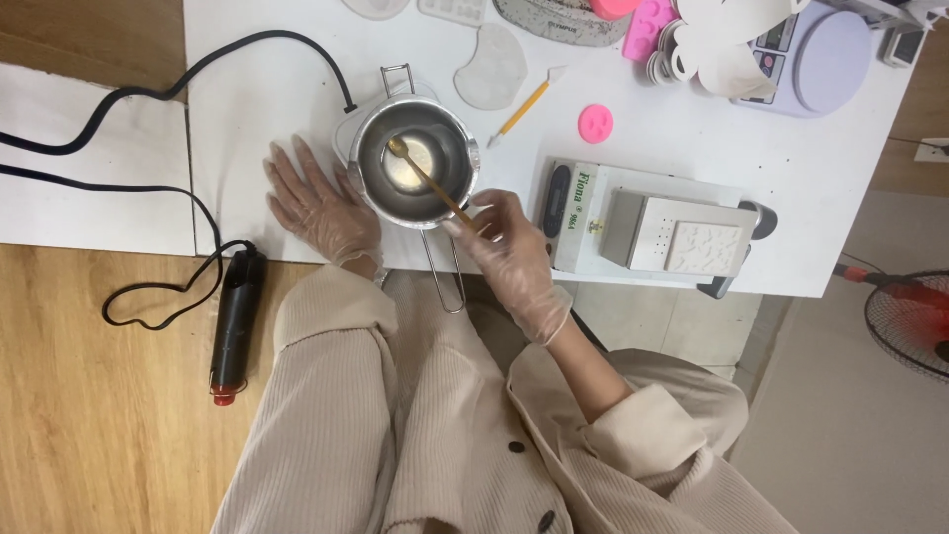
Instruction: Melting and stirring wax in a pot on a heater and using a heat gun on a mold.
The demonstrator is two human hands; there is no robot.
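Steel is what we see first: a small metal melting pot (415, 163) stands on a white warmer base (348, 127) near the front edge of the white table (692, 148), its wire handle (445, 277) jutting toward us past the edge. Our right hand (509, 252), gloved in thin clear plastic, pinches the near end of a slim golden spoon (427, 178) whose bowl rests in the pale contents at the pot's bottom. Our left hand (321, 203), gloved too, lies flat and open on the table just beside the pot, gripping nothing. We judge the spoon light and stiff, best held at its tail. The pot looks rigid and likely hot, so the wire handle seems the place to take it.
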